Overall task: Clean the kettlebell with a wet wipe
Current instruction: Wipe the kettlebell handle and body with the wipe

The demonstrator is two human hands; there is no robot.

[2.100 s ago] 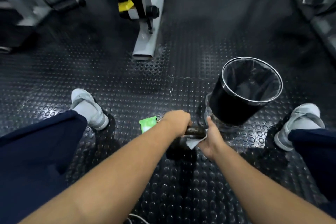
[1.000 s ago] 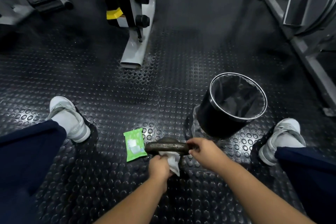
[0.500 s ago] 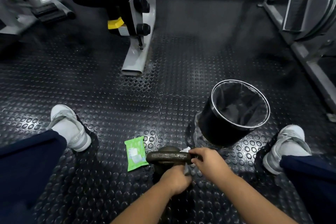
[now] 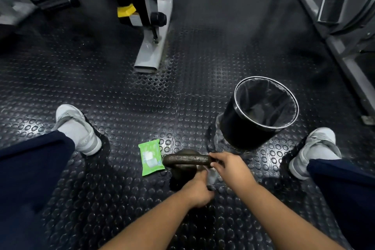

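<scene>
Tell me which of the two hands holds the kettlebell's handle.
The right hand grips the right end of the handle. The left hand is lower and holds the white wipe against the body of the kettlebell.

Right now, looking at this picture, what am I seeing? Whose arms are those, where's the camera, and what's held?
No machine here: a person wears the camera on their head, so you look down along their own arms at a studded gym floor. The right hand grips the kettlebell by its handle; the left hand holds a white wipe against its body. A green wipe pack lies beside it, and a lined bin stands beyond.
</scene>
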